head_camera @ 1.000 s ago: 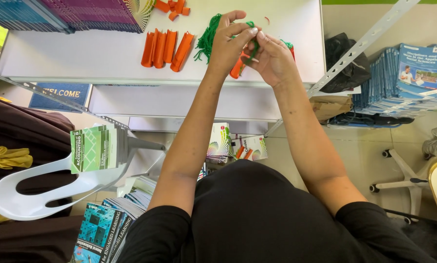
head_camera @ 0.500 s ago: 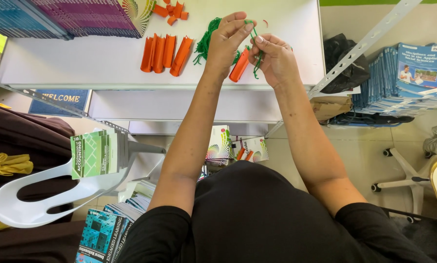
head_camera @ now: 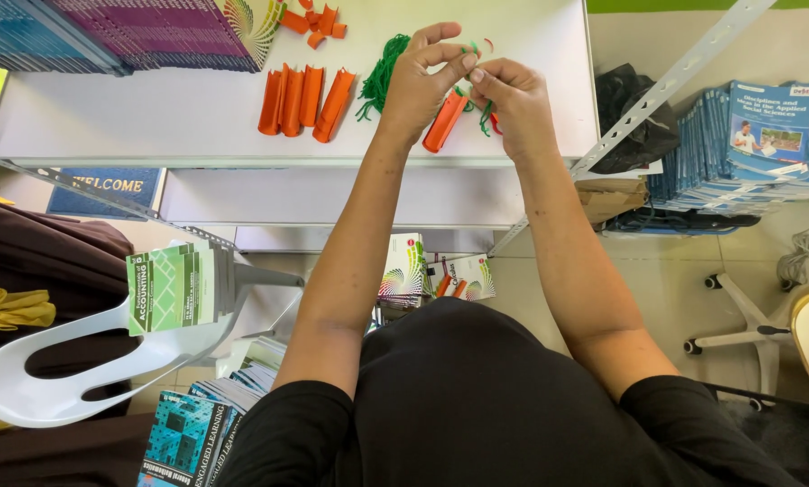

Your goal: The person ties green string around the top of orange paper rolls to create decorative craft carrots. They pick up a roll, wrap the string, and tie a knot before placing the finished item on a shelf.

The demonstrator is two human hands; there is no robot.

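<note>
Both my hands work close together over a white shelf (head_camera: 152, 117). My left hand (head_camera: 422, 81) pinches a thin green strand between thumb and forefinger, just above an orange paper roll (head_camera: 444, 121) that lies under it. My right hand (head_camera: 513, 99) meets it fingertip to fingertip and grips the same green strands (head_camera: 484, 117), with a bit of red showing at the fingers. A pile of green string (head_camera: 382, 72) lies just left of my left hand.
Several orange paper rolls (head_camera: 301, 101) lie side by side left of the string, with small orange scraps (head_camera: 314, 20) beyond. Purple and blue booklets (head_camera: 143, 27) line the shelf's far left. A metal shelf post (head_camera: 666, 86) slants at right, stacked blue books (head_camera: 765, 135) behind it.
My hands have stayed over the same spot, and the fingertips have come closer together on the green strand. The view has shifted slightly.
</note>
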